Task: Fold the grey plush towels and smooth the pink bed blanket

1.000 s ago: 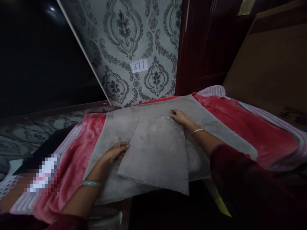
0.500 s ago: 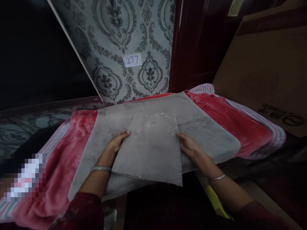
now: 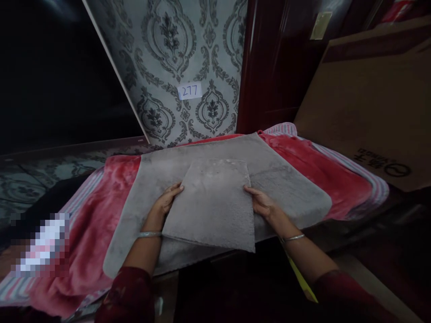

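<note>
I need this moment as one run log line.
left hand: holding left edge of small grey cloth | right hand: holding its right edge | beneath: larger grey cloth, on red blanket

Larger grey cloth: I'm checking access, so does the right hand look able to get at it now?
Probably yes: the right hand is at the edge of the smaller grey piece, and the larger grey cloth lies uncovered beside it.

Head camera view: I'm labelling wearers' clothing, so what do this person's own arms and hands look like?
Both the left hand and right hand are ungloved. A pale greyish bangle circles the left arm, a thinner silvery bracelet the right. Dark red sleeves stop short of both wrists; the left looks faintly patterned.
</note>
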### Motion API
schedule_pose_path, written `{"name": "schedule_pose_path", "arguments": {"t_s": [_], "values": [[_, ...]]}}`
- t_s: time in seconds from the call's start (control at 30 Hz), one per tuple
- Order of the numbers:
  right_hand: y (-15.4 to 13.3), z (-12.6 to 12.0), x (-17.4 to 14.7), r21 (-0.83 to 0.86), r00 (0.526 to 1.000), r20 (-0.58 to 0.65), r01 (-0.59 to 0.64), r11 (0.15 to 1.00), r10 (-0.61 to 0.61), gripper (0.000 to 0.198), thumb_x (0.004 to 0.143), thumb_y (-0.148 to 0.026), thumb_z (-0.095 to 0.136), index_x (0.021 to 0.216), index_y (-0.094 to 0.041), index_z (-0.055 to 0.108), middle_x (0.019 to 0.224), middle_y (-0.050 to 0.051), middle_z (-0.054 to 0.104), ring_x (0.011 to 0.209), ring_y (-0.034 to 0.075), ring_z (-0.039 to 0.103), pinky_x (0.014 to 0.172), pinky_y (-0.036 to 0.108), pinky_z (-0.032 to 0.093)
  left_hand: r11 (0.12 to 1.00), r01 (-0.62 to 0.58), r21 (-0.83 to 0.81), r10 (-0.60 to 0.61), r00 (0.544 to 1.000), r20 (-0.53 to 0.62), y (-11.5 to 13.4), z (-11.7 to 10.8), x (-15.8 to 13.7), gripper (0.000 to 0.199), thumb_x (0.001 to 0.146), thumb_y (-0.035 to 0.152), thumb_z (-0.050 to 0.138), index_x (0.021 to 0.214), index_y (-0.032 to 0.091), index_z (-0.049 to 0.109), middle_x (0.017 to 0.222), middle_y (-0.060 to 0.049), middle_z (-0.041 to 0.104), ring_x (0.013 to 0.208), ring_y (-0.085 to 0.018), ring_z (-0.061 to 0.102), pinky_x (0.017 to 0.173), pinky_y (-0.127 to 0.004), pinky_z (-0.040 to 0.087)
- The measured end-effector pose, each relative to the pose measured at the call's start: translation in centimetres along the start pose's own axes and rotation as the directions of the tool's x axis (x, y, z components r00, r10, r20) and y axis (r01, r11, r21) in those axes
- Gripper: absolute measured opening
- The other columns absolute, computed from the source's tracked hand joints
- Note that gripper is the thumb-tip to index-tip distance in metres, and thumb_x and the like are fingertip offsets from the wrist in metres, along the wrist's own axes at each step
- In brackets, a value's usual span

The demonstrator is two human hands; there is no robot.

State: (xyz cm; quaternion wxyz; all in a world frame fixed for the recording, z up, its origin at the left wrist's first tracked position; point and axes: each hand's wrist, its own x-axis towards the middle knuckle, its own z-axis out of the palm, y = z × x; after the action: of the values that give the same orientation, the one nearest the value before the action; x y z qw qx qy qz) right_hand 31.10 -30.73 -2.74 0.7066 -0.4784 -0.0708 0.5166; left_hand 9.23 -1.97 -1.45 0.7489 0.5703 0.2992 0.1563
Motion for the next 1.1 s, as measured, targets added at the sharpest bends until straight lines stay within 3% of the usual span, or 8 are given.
{"name": "schedule_pose_path", "arguments": {"t_s": [0.1, 0.23, 0.47, 0.7, 0.77, 0.83, 0.93, 1.1], "values": [[0.4, -0.2, 0.6, 0.063, 1.000, 0.001, 0.014, 0.998, -0.014, 0.010, 0.088, -0.026, 0.060, 0.091, -0.021, 0.068, 0.081, 0.007, 0.077, 0.095, 0.027, 0.076, 0.094, 0.044, 0.059, 0.999, -0.043, 0.002, 0.043, 0.999, -0.026, -0.5, -0.3, 0.3, 0.087, 0.073, 0.030, 0.081, 0.153, 0.024, 0.049, 0.142, -0.010, 0.066, 0.109, -0.024, 0.073, 0.093, -0.033, 0.060], [0.8, -0.9, 1.9, 0.064, 0.997, 0.083, -0.011, 0.998, 0.006, 0.008, 0.079, -0.020, 0.070, 0.087, -0.019, 0.068, 0.078, 0.008, 0.076, 0.089, 0.028, 0.076, 0.093, 0.042, 0.059, 0.995, -0.089, 0.043, 0.087, 0.995, 0.053, -0.8, -0.5, 0.4, 0.099, 0.071, 0.034, 0.083, 0.159, 0.034, 0.038, 0.160, -0.006, 0.049, 0.118, -0.024, 0.069, 0.101, -0.035, 0.056], [-1.5, 0.1, 2.2, -0.009, 0.988, 0.100, 0.122, 0.993, -0.120, 0.022, 0.072, -0.014, 0.074, 0.094, -0.019, 0.072, 0.082, 0.006, 0.077, 0.084, 0.026, 0.075, 0.088, 0.040, 0.061, 0.992, -0.125, 0.029, 0.121, 0.985, 0.122, 1.8, 1.1, -1.0, 0.104, 0.070, 0.030, 0.083, 0.162, 0.029, 0.034, 0.138, -0.008, 0.068, 0.103, -0.025, 0.074, 0.085, -0.030, 0.060], [-6.6, 0.4, 0.8, -0.007, 0.955, 0.173, 0.247, 0.969, -0.242, 0.025, 0.077, -0.015, 0.074, 0.102, -0.017, 0.073, 0.082, 0.007, 0.077, 0.081, 0.024, 0.074, 0.082, 0.036, 0.061, 0.960, -0.281, 0.008, 0.280, 0.957, 0.072, 7.1, 3.6, -3.4, 0.107, 0.066, 0.030, 0.087, 0.160, 0.035, 0.037, 0.145, -0.007, 0.063, 0.102, -0.024, 0.074, 0.080, -0.027, 0.061], [-6.5, 0.1, 1.0, 0.000, 0.970, 0.131, 0.205, 0.979, -0.203, 0.029, 0.079, -0.015, 0.070, 0.107, -0.017, 0.072, 0.082, 0.007, 0.077, 0.080, 0.024, 0.074, 0.083, 0.037, 0.062, 0.958, -0.286, 0.005, 0.285, 0.957, 0.047, 6.7, 3.8, -3.2, 0.104, 0.065, 0.029, 0.086, 0.158, 0.034, 0.041, 0.147, -0.007, 0.062, 0.105, -0.025, 0.073, 0.083, -0.028, 0.061], [-5.4, -0.3, 1.6, 0.004, 0.996, 0.055, 0.072, 0.997, -0.072, 0.032, 0.080, -0.013, 0.064, 0.111, -0.014, 0.071, 0.080, 0.007, 0.077, 0.077, 0.024, 0.075, 0.083, 0.038, 0.062, 0.982, -0.190, 0.020, 0.190, 0.982, 0.020, 5.0, 3.6, -2.5, 0.102, 0.064, 0.026, 0.085, 0.157, 0.031, 0.043, 0.144, -0.008, 0.064, 0.106, -0.025, 0.073, 0.086, -0.031, 0.061], [-2.9, -1.4, 2.7, 0.066, 0.994, -0.014, -0.104, 0.992, 0.105, 0.035, 0.082, -0.012, 0.058, 0.115, -0.010, 0.068, 0.081, 0.008, 0.078, 0.077, 0.025, 0.076, 0.085, 0.040, 0.063, 0.999, -0.047, 0.006, 0.047, 0.999, -0.016, 1.6, 2.9, -1.1, 0.100, 0.064, 0.023, 0.083, 0.157, 0.025, 0.044, 0.138, -0.011, 0.068, 0.109, -0.026, 0.073, 0.093, -0.036, 0.060], [-0.7, -2.9, 3.7, 0.174, 0.996, 0.046, -0.077, 0.982, 0.070, 0.035, 0.083, -0.016, 0.063, 0.117, -0.011, 0.067, 0.091, 0.010, 0.079, 0.089, 0.026, 0.077, 0.092, 0.042, 0.061, 0.999, -0.041, -0.034, 0.040, 0.999, -0.027, -0.7, 2.2, -0.9, 0.102, 0.066, 0.031, 0.083, 0.159, 0.023, 0.041, 0.142, -0.013, 0.066, 0.119, -0.029, 0.069, 0.106, -0.040, 0.055]]}}
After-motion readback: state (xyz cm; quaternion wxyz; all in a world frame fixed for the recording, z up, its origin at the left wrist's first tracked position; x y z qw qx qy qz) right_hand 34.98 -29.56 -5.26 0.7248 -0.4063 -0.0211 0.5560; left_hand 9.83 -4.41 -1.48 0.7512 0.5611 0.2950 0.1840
